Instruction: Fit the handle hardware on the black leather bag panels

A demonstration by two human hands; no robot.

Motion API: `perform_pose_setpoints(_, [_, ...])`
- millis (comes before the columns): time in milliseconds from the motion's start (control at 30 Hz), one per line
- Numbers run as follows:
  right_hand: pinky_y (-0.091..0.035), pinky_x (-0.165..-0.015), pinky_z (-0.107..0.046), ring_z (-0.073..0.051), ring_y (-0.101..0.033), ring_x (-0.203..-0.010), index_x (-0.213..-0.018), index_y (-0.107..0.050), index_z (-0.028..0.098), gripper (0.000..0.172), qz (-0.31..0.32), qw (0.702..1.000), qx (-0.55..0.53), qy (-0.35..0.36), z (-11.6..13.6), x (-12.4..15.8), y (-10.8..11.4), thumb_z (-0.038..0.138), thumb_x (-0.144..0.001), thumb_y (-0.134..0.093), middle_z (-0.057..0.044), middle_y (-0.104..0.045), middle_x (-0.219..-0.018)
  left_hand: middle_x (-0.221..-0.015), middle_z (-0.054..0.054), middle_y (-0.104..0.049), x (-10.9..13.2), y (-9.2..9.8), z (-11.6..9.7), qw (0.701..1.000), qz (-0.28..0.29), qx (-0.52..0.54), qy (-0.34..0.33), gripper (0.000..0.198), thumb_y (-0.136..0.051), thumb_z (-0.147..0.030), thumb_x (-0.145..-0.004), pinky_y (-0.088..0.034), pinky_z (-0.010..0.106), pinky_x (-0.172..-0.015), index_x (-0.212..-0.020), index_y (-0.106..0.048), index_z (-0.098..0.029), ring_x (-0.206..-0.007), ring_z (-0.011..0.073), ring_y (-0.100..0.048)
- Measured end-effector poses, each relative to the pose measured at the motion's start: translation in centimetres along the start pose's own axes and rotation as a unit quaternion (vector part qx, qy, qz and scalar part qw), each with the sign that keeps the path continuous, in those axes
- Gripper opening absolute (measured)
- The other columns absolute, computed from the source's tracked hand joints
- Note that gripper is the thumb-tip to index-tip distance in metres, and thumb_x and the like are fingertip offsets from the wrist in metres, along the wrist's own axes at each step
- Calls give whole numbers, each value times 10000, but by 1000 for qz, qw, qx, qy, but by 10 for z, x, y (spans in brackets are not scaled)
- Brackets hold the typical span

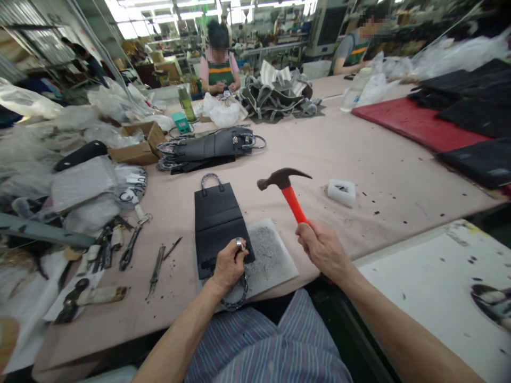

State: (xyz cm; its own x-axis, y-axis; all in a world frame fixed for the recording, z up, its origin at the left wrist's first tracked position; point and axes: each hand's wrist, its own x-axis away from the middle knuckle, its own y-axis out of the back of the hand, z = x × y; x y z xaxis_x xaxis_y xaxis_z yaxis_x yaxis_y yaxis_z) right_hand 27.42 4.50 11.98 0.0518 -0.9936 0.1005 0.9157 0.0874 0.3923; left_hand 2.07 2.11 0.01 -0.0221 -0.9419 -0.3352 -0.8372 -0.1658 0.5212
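Observation:
A claw hammer [294,205] with a dark head and orange handle is raised over the table in my right hand [321,247], fingers wrapped round the grip. My left hand [229,266] is closed around a short metal punch [239,243], its shiny top showing above the fingers. The punch's lower end is hidden by the hand. Beneath it lies a flat black bag panel [217,213] with a looped handle at each end. The panel's near end rests on a pale, heavily pitted board [271,252] at the table's front edge.
Several black bag pieces [207,146] lie stacked behind. A white block [341,192] stands to the right. Pliers [131,247], a screwdriver-like tool [157,268] and another hammer [93,295] lie left. A red board [431,122] carries black pieces. Two people [219,64] sit across the table.

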Motion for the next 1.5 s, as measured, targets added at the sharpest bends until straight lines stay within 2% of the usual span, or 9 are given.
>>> perform_pose_setpoints(100, [-270, -500, -279, -133, -424, -490, -765, -492, 236, 399, -1, 958, 203, 205, 21, 18, 11, 538, -1007, -397, 17, -503, -574, -1027, 53, -746, 1, 0, 1, 1000, -1, 1, 3, 170, -580, -144, -877, -579, 328, -897, -1001, -665, -224, -986, 208, -727])
perform_pose_setpoints(267, [-191, -489, -320, -138, -383, -448, -756, -513, 243, 392, 59, 893, 360, 263, 46, 32, 24, 472, -1044, -377, 1, -552, -578, -971, 45, -743, 3, -1, 3, 1000, 2, -8, 5, 158, -579, -144, -877, -584, 313, -851, -987, -663, -221, -906, 193, -728])
perform_pose_setpoints(433, [-301, -509, -322, -174, -479, -517, -850, -564, 267, 423, -128, 920, 243, 278, 78, 46, 37, 494, -1068, -281, -27, -561, -631, -1010, 51, -747, 2, 0, 1, 1000, -3, 0, -9, 174, -586, -144, -878, -582, 321, -866, -1016, -664, -218, -935, 195, -725])
perform_pose_setpoints(500, [-323, -513, -330, -188, -505, -532, -835, -558, 266, 460, -137, 919, 233, 286, 70, 50, 32, 496, -1068, -235, -47, -578, -641, -996, 49, -746, 2, 0, 1, 1000, -5, 2, -8, 170, -590, -146, -875, -582, 320, -858, -1008, -668, -219, -926, 196, -725])
perform_pose_setpoints(667, [-192, -472, -318, -145, -393, -422, -731, -479, 251, 425, 54, 895, 382, 226, 34, 43, 27, 517, -1037, -351, -4, -535, -542, -934, 37, -745, 2, 0, 1, 1000, -8, -9, -4, 140, -599, -157, -866, -584, 321, -830, -959, -676, -229, -879, 200, -728])
perform_pose_setpoints(800, [-245, -507, -300, -148, -461, -468, -796, -480, 242, 378, 8, 902, 366, 227, 33, 40, 26, 468, -1056, -322, -3, -555, -581, -993, 44, -751, 1, 1, 2, 1000, -5, -7, -12, 162, -583, -154, -877, -579, 328, -867, -995, -667, -226, -938, 203, -731])
perform_pose_setpoints(1033, [-184, -517, -312, -157, -472, -489, -833, -547, 232, 278, 91, 887, 416, 177, 23, 34, 22, 405, -1022, -437, -14, -611, -619, -954, 44, -739, 1, 2, 2, 1000, 13, -25, 1, 139, -585, -167, -891, -574, 325, -831, -991, -664, -226, -878, 199, -719])
perform_pose_setpoints(1300, [-428, -624, -316, -223, -638, -681, -820, -609, 198, 366, 90, 919, 385, -14, -74, -18, 24, 370, -1028, -362, -82, -687, -744, -958, 34, -720, 1, 7, -12, 999, 31, -9, 26, 137, -591, -153, -889, -551, 311, -840, -992, -641, -229, -885, 191, -702])
perform_pose_setpoints(1500, [-445, -1032, -514, -342, -543, -1283, -1386, -545, 148, 457, 1, 895, 396, 204, -83, -10, -51, 259, -943, -561, -211, -560, -1436, -1059, 56, -724, 2, 10, -15, 999, 27, 8, 25, 169, -590, -201, -922, -550, 340, -909, -1078, -646, -228, -984, 206, -697])
